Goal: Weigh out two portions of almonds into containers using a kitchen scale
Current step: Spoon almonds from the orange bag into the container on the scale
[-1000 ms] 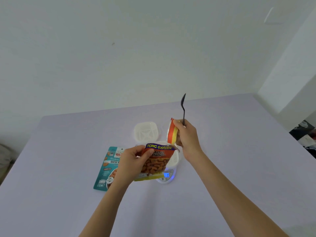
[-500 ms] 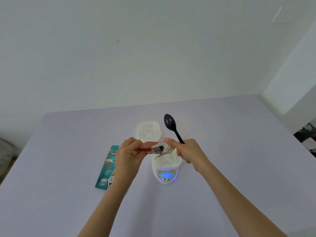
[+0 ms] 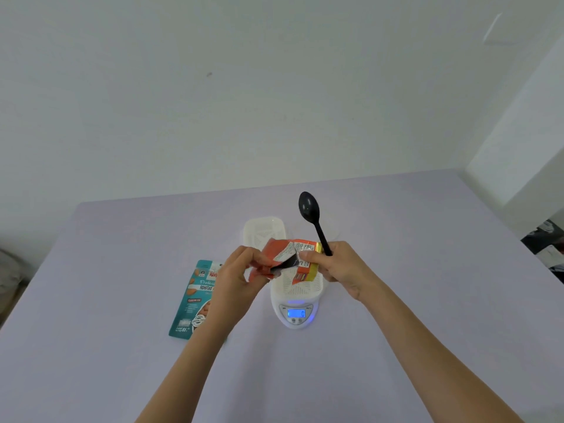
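An orange almond packet (image 3: 287,261) hangs tipped over above a white container (image 3: 300,288) that stands on the white kitchen scale (image 3: 295,314); its blue display is lit. My left hand (image 3: 236,276) pinches the packet's left end. My right hand (image 3: 335,265) pinches the right end and also grips a black spoon (image 3: 312,216), bowl pointing up. A second white container (image 3: 265,232) stands behind the scale, partly hidden by the packet.
A teal roasted-almond pouch (image 3: 195,297) lies flat left of the scale, partly under my left forearm. The lilac table (image 3: 427,285) runs to a white wall at the back. Dark clutter (image 3: 546,245) shows past the table's right edge.
The packet went from upright with its front facing me to folded over and tipped above the container on the scale. The spoon swung from upright to leaning left.
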